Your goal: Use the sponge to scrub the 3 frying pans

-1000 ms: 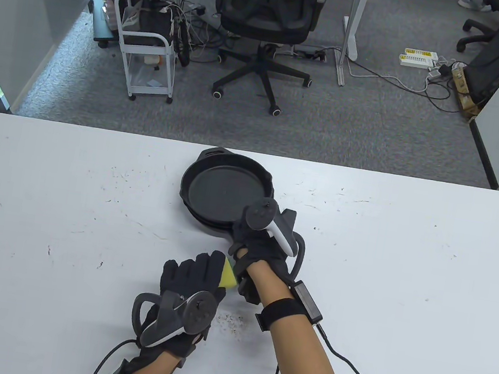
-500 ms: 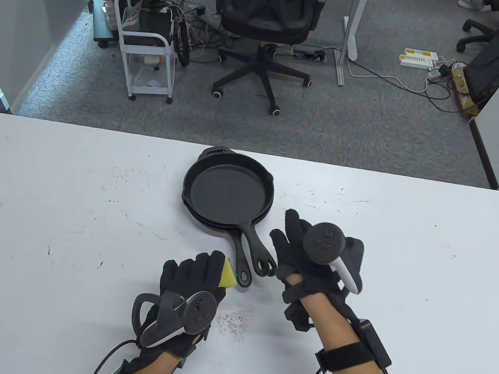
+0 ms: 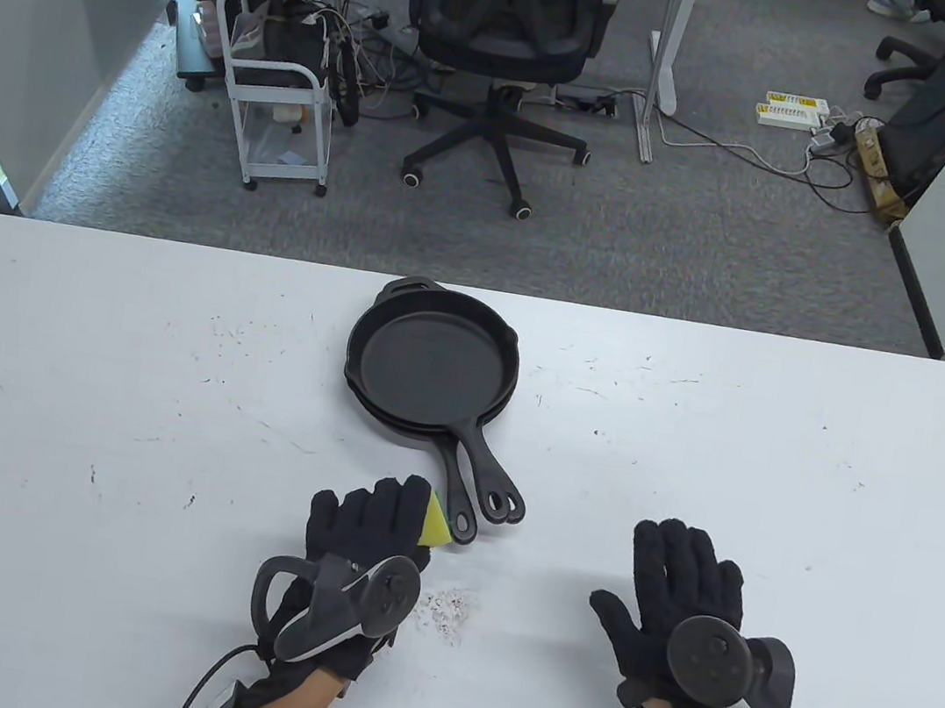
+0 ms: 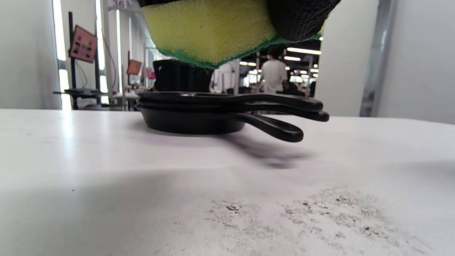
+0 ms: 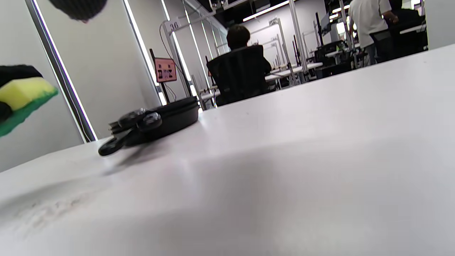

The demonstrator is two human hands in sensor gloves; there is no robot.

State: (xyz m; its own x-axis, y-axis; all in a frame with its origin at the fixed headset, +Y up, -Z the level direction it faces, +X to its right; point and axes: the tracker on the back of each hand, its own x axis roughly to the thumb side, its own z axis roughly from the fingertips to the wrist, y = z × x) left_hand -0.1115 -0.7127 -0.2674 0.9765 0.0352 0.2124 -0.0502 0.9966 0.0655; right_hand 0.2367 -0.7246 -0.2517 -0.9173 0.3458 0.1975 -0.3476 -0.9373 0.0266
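Three black frying pans (image 3: 434, 356) lie stacked at the table's middle, handles (image 3: 479, 477) pointing toward me. The left wrist view shows the stack (image 4: 193, 112) side-on; the right wrist view shows the stack (image 5: 161, 119) at left. My left hand (image 3: 364, 530) grips a yellow sponge with a green scrub side (image 3: 436, 523), held just off the table beside the handle ends; the sponge (image 4: 209, 30) fills the top of the left wrist view and the sponge (image 5: 21, 97) shows again at the right wrist view's left edge. My right hand (image 3: 687, 581) lies open and flat on the table, right of the pans, holding nothing.
Dark crumbs (image 3: 443, 609) are scattered on the white table (image 3: 118, 408) by my left hand. Beyond the table's far edge stand an office chair (image 3: 507, 31) and a white cart (image 3: 277, 90). People work at distant desks.
My right hand has let go of the pan handles and drawn back toward me, to the right, and now lies flat. The pans and my left hand with the sponge have stayed put.
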